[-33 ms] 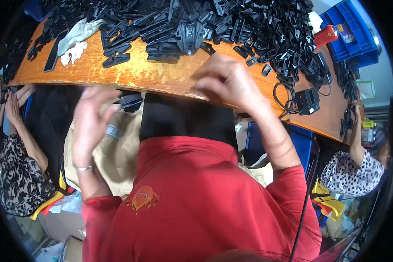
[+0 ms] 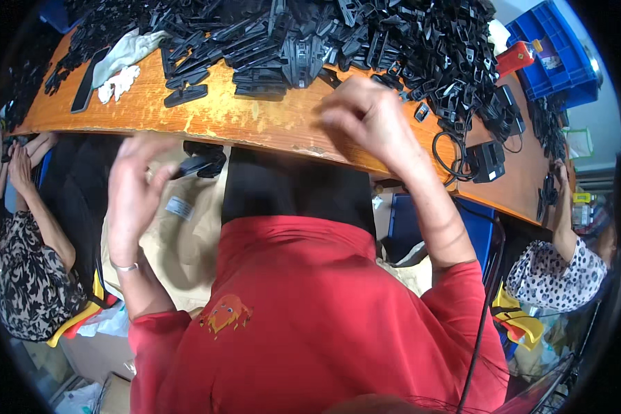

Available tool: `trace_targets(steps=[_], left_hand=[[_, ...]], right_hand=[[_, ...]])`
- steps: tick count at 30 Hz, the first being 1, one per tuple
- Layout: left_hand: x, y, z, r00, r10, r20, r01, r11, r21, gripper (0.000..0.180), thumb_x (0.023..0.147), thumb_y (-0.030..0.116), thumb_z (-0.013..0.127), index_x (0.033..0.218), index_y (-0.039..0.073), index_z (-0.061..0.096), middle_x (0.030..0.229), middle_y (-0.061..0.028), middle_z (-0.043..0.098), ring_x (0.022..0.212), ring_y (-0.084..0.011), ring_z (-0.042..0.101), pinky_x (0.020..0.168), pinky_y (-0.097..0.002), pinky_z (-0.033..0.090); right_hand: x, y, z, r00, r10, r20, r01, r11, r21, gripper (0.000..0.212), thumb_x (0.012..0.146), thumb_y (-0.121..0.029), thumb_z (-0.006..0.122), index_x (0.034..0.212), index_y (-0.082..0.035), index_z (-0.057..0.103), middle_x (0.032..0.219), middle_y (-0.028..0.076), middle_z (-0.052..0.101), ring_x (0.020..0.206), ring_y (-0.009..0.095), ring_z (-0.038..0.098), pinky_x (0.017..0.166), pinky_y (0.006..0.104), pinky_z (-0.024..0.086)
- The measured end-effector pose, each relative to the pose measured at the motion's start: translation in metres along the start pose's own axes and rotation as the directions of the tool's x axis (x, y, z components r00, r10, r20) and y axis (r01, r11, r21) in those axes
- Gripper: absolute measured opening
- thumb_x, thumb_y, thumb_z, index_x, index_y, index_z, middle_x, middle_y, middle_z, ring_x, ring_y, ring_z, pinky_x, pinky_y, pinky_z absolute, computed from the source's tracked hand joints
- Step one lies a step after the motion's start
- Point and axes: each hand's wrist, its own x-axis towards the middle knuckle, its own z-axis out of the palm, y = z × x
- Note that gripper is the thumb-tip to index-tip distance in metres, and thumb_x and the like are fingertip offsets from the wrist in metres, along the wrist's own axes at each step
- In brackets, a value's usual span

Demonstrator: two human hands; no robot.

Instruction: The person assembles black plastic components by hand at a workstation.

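My left hand (image 2: 136,190) hovers over an open beige sack (image 2: 193,228) below the table's front edge, thumb spread away from the blurred fingers. Just past the thumb tip is a blurred black plastic clip-like piece (image 2: 194,165), apparently apart from the hand. Dark pieces (image 2: 212,156) show behind it at the sack's mouth. Over the front of the wooden table (image 2: 255,124), my right hand (image 2: 372,121) is bent with curled fingers. Motion blurs its fingertips, and whether they hold anything is hidden. A large heap of black plastic clips (image 2: 303,55) lies beyond it.
White gloves (image 2: 127,58) and a dark phone-like slab (image 2: 90,79) lie at the left. On the right are a black device with a cable (image 2: 486,160), a red bottle (image 2: 517,58) and a blue crate (image 2: 559,55). Co-workers sit at the left (image 2: 31,276) and right (image 2: 559,276).
My left hand has shifted slightly left, away from the blurred black piece, which also sits a bit farther left. My right hand has moved slightly right and away from the table edge.
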Motion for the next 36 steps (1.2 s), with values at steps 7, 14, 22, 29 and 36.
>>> trace_targets(steps=[7, 14, 22, 29, 36], left_hand=[[0.063, 0.045, 0.068, 0.953, 0.142, -0.269, -0.166, 0.984, -0.07, 0.029, 0.089, 0.004, 0.082, 0.119, 0.005, 0.079, 0.114, -0.0137, 0.074, 0.11, -0.0353, 0.068, 0.097, -0.0433, 0.055], [0.089, 0.048, 0.1, 0.936, 0.186, -0.299, -0.207, 0.978, -0.037, 0.018, 0.089, 0.006, 0.083, 0.106, 0.005, 0.078, 0.104, -0.0116, 0.07, 0.101, -0.0335, 0.067, 0.09, -0.0456, 0.054], [0.085, 0.046, 0.089, 0.976, -0.039, 0.213, 0.169, 0.751, -0.639, 0.014, 0.098, 0.003, 0.078, 0.11, -0.003, 0.078, 0.097, -0.0084, 0.079, 0.089, -0.0169, 0.074, 0.08, -0.033, 0.058], [0.096, 0.041, 0.086, 0.976, 0.019, 0.217, 0.091, 0.87, -0.484, 0.011, 0.101, 0.006, 0.076, 0.105, -0.003, 0.08, 0.099, -0.0107, 0.079, 0.089, -0.0189, 0.074, 0.082, -0.0356, 0.057], [0.063, 0.059, 0.085, 0.994, 0.034, -0.105, -0.066, 0.945, -0.319, 0.017, 0.094, 0.01, 0.084, 0.106, 0.0, 0.079, 0.098, -0.0124, 0.073, 0.093, -0.0329, 0.069, 0.083, -0.042, 0.055]], right_hand=[[0.029, 0.005, 0.029, 0.958, 0.27, -0.097, -0.283, 0.842, -0.458, 0.022, 0.092, -0.023, 0.087, 0.102, -0.004, 0.078, 0.105, 0.014, 0.072, 0.087, 0.041, 0.076, 0.079, 0.0506, 0.062], [0.023, 0.009, 0.02, 0.961, 0.27, -0.054, -0.269, 0.88, -0.392, 0.022, 0.089, -0.017, 0.087, 0.094, -0.001, 0.072, 0.1, 0.016, 0.07, 0.087, 0.042, 0.075, 0.078, 0.0516, 0.06], [0.002, -0.01, 0.002, 0.931, 0.361, -0.057, -0.348, 0.923, 0.162, 0.026, 0.094, -0.01, 0.082, 0.119, -0.004, 0.077, 0.096, 0.013, 0.069, 0.085, 0.024, 0.073, 0.078, 0.0388, 0.058], [-0.023, -0.024, 0.015, 0.965, 0.25, -0.085, -0.246, 0.968, 0.054, 0.022, 0.089, -0.007, 0.087, 0.11, -0.006, 0.081, 0.098, 0.01, 0.071, 0.09, 0.026, 0.071, 0.08, 0.0376, 0.057], [-0.017, -0.037, 0.007, 0.949, 0.315, 0.007, -0.303, 0.917, -0.261, 0.027, 0.086, -0.004, 0.089, 0.111, -0.003, 0.081, 0.1, 0.016, 0.075, 0.089, 0.038, 0.075, 0.079, 0.0454, 0.06]])
